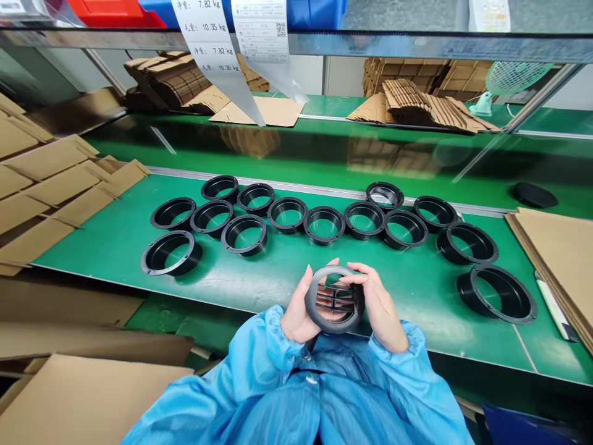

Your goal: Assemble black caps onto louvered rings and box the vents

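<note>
Close to my body, above the near edge of the green table [278,281], I hold a round black air vent [334,299] with thin slats across its opening. My left hand [298,307] is closed around the vent's left side, palm partly beneath it. From the right, my right hand [380,304] grips the rim, its fingers bent over the upper right edge. Just beyond my hands, several black flanged rings stand in a loose arc, among them a middle ring [324,225], a left ring [170,253] and a right ring [496,293].
Cardboard dividers [50,185] are stacked at the left. Flat cardboard [560,259] and a white-handled cutter [553,306] lie at the right. A black disc [535,194] rests at the back right. Printed paper labels [217,52] hang from the overhead shelf [393,44].
</note>
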`<state>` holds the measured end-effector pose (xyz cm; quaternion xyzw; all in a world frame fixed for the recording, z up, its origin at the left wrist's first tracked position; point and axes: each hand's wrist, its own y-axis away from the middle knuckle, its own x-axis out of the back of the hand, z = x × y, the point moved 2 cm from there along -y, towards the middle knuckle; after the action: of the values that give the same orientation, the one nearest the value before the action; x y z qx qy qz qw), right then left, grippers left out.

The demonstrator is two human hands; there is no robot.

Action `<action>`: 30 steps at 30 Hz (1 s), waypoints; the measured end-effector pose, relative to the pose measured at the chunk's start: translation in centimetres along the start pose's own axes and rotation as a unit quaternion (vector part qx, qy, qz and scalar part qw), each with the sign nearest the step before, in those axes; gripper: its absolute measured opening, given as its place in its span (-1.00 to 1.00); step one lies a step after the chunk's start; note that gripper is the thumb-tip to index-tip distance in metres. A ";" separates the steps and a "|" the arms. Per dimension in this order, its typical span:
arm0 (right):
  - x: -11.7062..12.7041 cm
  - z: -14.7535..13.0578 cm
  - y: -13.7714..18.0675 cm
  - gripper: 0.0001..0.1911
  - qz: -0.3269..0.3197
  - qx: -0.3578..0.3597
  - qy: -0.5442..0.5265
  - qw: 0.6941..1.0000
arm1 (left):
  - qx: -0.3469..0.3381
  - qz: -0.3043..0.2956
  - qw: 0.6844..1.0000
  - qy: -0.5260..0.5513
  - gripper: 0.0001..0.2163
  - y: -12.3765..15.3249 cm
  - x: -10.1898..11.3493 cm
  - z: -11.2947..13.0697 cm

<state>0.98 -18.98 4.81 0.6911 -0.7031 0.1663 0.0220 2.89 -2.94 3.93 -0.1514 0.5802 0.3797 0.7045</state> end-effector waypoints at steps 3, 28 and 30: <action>0.1 0.1 0.1 -0.46 0.010 -0.017 -0.030 0.999 | -0.005 -0.001 1.000 -0.003 -0.36 0.0 0.2 0.0; -0.8 2.4 0.1 -0.45 0.022 -0.058 -0.070 0.996 | 0.013 0.047 0.996 0.076 -0.45 -0.7 0.3 0.7; -0.9 2.6 0.2 -0.46 0.020 -0.062 -0.071 0.995 | 0.015 0.046 0.995 0.082 -0.47 -0.7 0.4 0.7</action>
<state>1.35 -18.84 2.14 0.6842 -0.7255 0.0734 0.0112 3.88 -2.82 3.60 -0.1443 0.6478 0.3897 0.6385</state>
